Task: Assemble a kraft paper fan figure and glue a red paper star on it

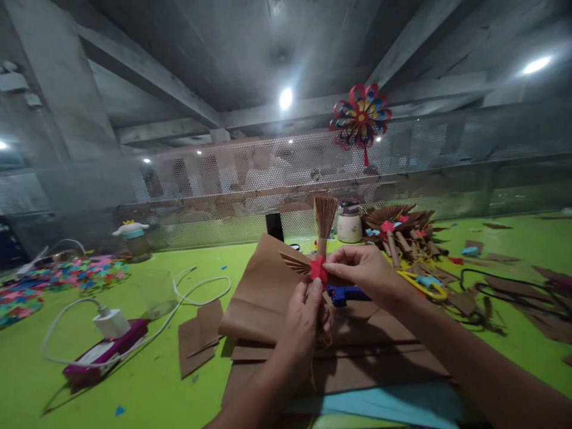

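A red star-shaped piece (319, 269) sits at the front of a brown pleated paper piece (297, 263), in the middle of the view. My left hand (308, 307) is closed on this paper piece from below, its thumb on the star. The fingers of my right hand (357, 265) are pinched at the star's right edge. Behind my right hand lies a blue tool (346, 294), partly covered. Large brown paper sheets (257, 286) spread beneath both hands. Further back, a bundle of thin brown sticks (326, 215) stands upright.
Pleated brown fans (393, 217) and scraps are heaped at the right near yellow-handled scissors (422, 285). A white jar (349, 223) and a phone (274, 226) stand behind. At left are a purple power strip (105, 354), a white cable and colourful paper stars (96, 273).
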The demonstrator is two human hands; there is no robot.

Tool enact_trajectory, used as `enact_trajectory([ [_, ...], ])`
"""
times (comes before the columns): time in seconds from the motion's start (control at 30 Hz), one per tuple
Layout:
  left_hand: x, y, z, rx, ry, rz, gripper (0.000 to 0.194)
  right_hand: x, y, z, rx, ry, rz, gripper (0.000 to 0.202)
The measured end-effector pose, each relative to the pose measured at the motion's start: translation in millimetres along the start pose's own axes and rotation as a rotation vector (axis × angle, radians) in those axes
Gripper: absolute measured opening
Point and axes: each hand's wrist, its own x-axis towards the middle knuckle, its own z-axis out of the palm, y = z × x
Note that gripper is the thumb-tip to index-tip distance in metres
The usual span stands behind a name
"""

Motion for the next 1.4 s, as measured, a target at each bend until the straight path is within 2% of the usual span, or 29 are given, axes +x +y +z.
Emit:
enact_trajectory([
  [0.4, -1, 0, -0.2, 0.041, 0.029, 0.032, 0.030, -2, -2, 6, 0.004, 0.049, -0.002, 0.026],
  [1.03, 3, 2, -3.3, 0.144, 0.145, 0.028, 0.030, -2, 4, 8, -0.091, 0.064, -0.054, 0.027],
  [1.2, 3, 0, -4.9, 0.132, 0.150, 0.052, 0.031, 0, 6, 5, -0.298, 0.172, -0.179, 0.032],
  [1.4, 3, 0, -3.4, 0.165, 0.182, 0.067, 0.035, 3, 25, 13, -0.607, 0.327, -0.305, 0.041],
])
